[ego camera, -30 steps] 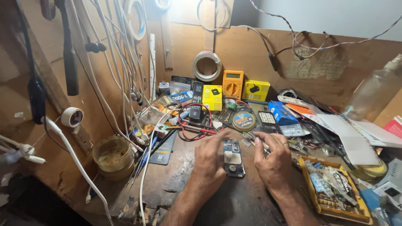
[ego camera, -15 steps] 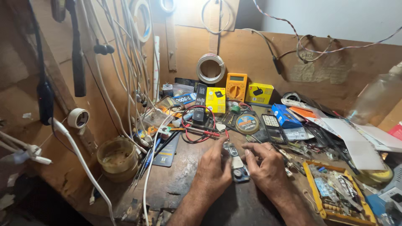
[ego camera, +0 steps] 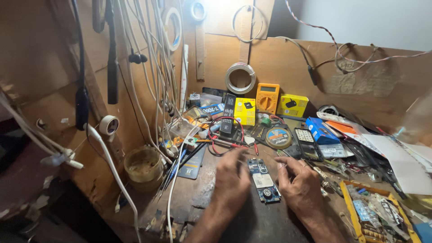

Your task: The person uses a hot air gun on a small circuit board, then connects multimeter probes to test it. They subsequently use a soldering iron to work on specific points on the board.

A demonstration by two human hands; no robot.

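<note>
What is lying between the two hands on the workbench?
In the head view, a blue circuit board from an opened phone lies between the left hand and the right hand, with both hands at its edges.

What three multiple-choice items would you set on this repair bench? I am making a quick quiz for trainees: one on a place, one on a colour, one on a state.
1. Where does the circuit board lie?
A. between the two hands on the bench
B. inside the round tub at the left
C. hung on the back wall

2. What colour is the multimeter leaning at the back wall?
A. green
B. orange
C. white

3. How does the board lie?
A. inside a shut casing
B. wrapped in tape
C. bare, with its parts showing

Answers: 1 A, the left hand and right hand flank it; 2 B, its casing is orange; 3 C, its components lie uncovered.
</note>
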